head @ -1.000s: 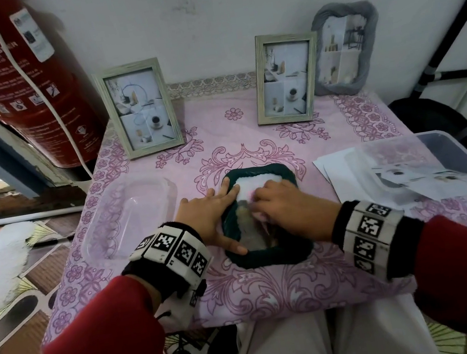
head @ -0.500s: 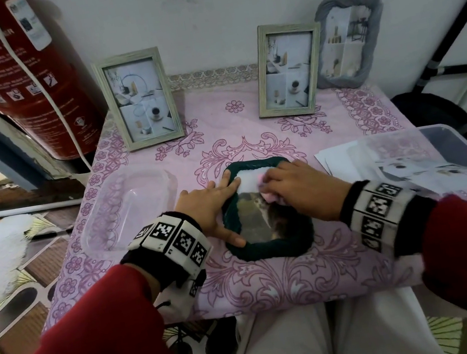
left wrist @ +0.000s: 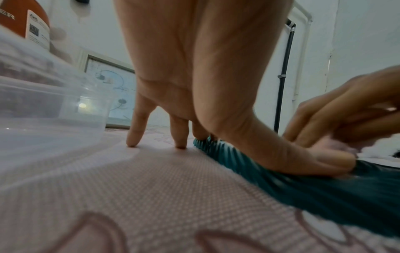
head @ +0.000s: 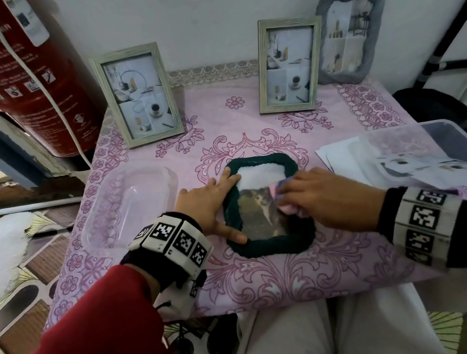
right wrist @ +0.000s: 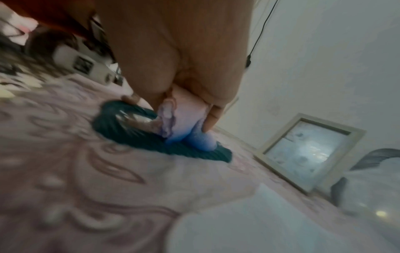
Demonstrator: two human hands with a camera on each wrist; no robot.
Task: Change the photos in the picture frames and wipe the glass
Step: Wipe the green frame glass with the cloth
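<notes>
A pink patterned tabletop [head: 274, 278] carries the work, with a green-framed picture [head: 272, 247] lying flat on it beneath both hands; a second ago the right hand [head: 322, 196] covered the lower glass with its cloth, and now it sits at the frame's right edge, so that the cat photo [head: 258, 212] shows through the pane; by this reading the wipe has crossed the middle of the glass and is well along for this frame, though the upper part glares white and cannot be judged. Beyond the hands, against the wall, stand two pale wooden frames [head: 139, 95] [head: 289, 64] and a grey one [head: 352, 33]; a clear tub [head: 129, 206] lies just left of the left hand [head: 206, 204], and a second tub [head: 437, 148] holding loose prints lies right of the right hand. The left hand is released, fingers spread straight, thumb pressed along the frame's near left rim and forefinger on its far corner, pinning it down; the right hand is bent over, its grip clenched on a pink and blue cloth [right wrist: 184, 118], knuckles up, wrist low to the tabletop.
</notes>
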